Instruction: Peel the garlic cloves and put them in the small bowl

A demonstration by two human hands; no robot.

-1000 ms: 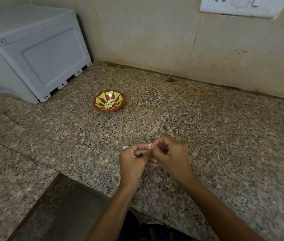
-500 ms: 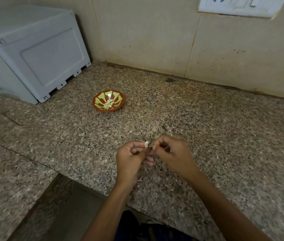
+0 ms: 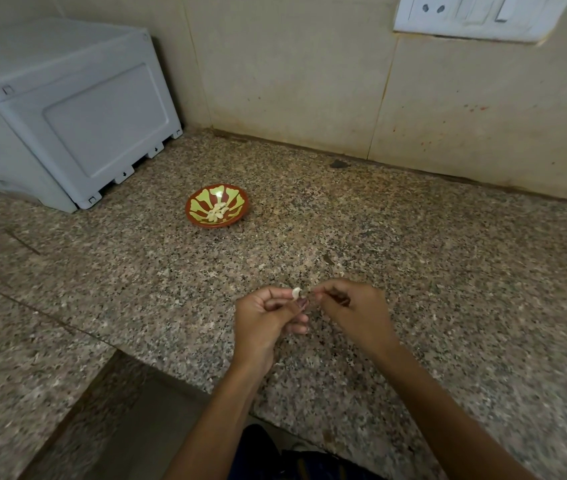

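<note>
Fingertips (image 3: 287, 295) of the left hand (image 3: 261, 323) pinch a small white peeled garlic clove (image 3: 296, 292) above the speckled granite countertop (image 3: 448, 271) near its front edge, while the right hand (image 3: 355, 315) pinches something too small to identify, well apart from the small red-and-yellow bowl (image 3: 217, 209).

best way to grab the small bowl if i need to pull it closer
Pinch the small bowl by its near rim, coming from above and in front. It sits shallow and upright on the counter, its walls flare low, and the peeled cloves lie in the centre, clear of the rim.
</note>
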